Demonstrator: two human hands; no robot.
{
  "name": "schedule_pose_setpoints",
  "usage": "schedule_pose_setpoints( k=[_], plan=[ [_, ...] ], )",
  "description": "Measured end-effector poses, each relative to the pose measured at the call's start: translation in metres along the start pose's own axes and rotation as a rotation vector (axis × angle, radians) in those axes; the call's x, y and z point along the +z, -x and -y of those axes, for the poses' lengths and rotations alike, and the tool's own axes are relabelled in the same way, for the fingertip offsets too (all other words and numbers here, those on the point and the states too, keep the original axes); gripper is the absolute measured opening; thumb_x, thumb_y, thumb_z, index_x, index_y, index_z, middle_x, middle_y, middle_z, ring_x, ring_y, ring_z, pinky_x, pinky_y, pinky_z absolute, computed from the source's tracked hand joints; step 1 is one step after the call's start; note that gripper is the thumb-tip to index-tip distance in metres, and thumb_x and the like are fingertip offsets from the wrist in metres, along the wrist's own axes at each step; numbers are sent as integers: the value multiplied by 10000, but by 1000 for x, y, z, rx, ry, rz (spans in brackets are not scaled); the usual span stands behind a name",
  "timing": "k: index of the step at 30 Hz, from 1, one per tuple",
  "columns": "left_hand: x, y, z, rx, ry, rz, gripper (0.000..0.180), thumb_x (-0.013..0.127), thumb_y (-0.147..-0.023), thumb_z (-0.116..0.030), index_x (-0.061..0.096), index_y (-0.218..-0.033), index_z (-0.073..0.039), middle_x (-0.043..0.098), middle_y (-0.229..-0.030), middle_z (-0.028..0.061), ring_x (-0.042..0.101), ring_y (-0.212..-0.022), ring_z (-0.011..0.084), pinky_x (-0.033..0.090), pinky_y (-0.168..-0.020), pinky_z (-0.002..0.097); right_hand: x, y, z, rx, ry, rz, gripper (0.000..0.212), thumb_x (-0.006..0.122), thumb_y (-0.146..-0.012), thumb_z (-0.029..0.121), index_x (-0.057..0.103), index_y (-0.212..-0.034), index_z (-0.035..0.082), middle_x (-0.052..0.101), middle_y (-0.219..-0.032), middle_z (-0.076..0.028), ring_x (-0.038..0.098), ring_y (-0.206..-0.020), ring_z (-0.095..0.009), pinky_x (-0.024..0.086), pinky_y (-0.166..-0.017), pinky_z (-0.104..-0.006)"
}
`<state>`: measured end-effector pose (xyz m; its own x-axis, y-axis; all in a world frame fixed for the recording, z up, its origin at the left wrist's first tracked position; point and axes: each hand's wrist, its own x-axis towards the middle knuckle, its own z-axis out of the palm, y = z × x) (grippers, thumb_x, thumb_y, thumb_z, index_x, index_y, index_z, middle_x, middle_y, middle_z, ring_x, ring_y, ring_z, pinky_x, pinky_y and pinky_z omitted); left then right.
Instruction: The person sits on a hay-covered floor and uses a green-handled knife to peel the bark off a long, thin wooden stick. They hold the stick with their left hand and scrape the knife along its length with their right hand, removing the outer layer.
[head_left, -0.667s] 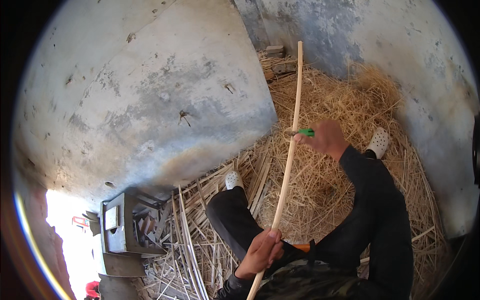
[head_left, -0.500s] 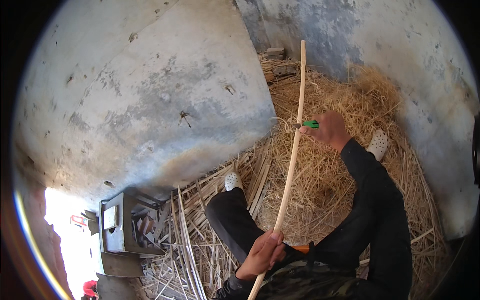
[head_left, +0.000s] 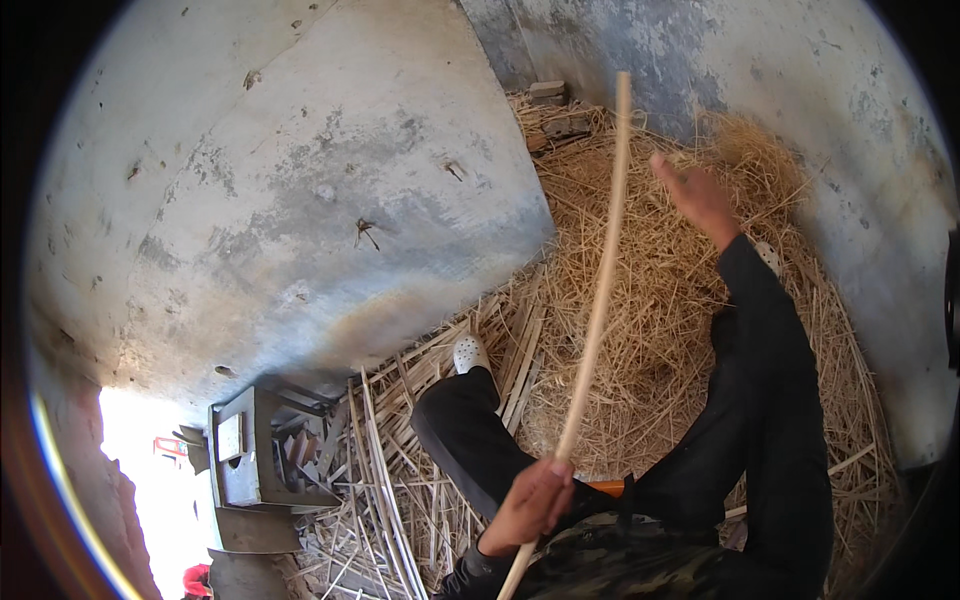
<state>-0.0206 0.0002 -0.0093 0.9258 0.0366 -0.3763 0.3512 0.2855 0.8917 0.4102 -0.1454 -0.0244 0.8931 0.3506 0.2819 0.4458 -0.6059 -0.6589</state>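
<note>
A grey metal box (head_left: 255, 455) sits far left of the left hand (head_left: 530, 500), by the big grey wall (head_left: 300, 200). The left hand's grip is closed tight around the low end of a long pale stick (head_left: 598, 300). The stick slants up over the straw (head_left: 650, 330). To its right, the right hand (head_left: 700, 195) is up, fingers spread, holding nothing, with free space all around it.

Left hand (head_left: 530, 500) clenched, right hand (head_left: 700, 195) raised open

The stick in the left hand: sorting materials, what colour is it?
Pale tan stick, bare wood; head view.
</note>
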Motion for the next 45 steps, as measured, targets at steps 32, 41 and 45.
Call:
schedule_pose_setpoints(
  k=[32, 41, 45],
  plan=[
    [-1, -5, -20, 19, 415, -3, 271, 309, -1045, -312, 398, -886, -112, 317, -460, -33, 256, -354, 79, 306, -485, 224, 52, 83, 68, -456, 156, 137, 770, 389, -747, 872, 425, -456, 160, 283, -393, 56, 280, -330, -105, 221, -339, -297],
    [-1, -2, -20, 21, 375, 59, 264, 319, -1046, -314, 396, -900, -108, 315, -494, -36, 260, -381, 72, 293, -477, 209, 56, 80, 60, -407, 129, 136, 767, 324, -791, 856, 415, -459, 171, 273, -412, 68, 249, -350, -86, 202, -342, -298],
    [8, -1, -18, -2, 328, 78, 297, 324, -1039, -342, 400, -884, -100, 318, -473, -29, 277, -365, 86, 292, -462, 222, 38, 41, 35, -376, 168, 30, 761, 290, -806, 851, 358, -461, 177, 243, -436, 75, 240, -366, -87, 163, -346, -312]
  ],
)
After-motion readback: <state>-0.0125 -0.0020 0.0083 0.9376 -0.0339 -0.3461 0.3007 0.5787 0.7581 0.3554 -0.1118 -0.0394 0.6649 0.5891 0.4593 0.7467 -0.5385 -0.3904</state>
